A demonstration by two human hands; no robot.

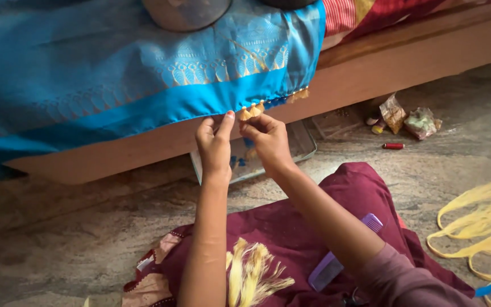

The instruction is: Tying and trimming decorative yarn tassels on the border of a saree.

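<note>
Around me: a blue silk cloth (115,68) with a woven gold pattern hung over the edge of a wooden bed frame (404,57), and a metal pot (186,12) stood on the cloth near the top of my view
Under the bed edge: a shallow clear tray (296,149) lay on the stone floor (58,239) just behind my hands, with small blue bits inside it
Further right: a red thread spool (394,146) and a few crumpled packets (407,116) lay on the floor, well apart from my hands
Far right: loops of yellow thread (484,222) were spread on the floor
On my lap: a bunch of pale yellow threads (251,273) and a purple comb (342,256) rested on my maroon garment (291,233), partly hidden by my forearms
Work piece: small golden tassels (251,111) hung in a row along the cloth's bright blue border, right at my fingertips
Left hand: my left hand (214,145) was raised to the border, fingers curled, thumb tip pressed up against the hem beside the tassels; whether it pinched the cloth I could not tell
Right hand: my right hand (268,139) was closed, its fingertips nipped on the base of a tassel
Arms: both forearms reached forward and up from my lap, wrists close together, hands nearly touching
</note>
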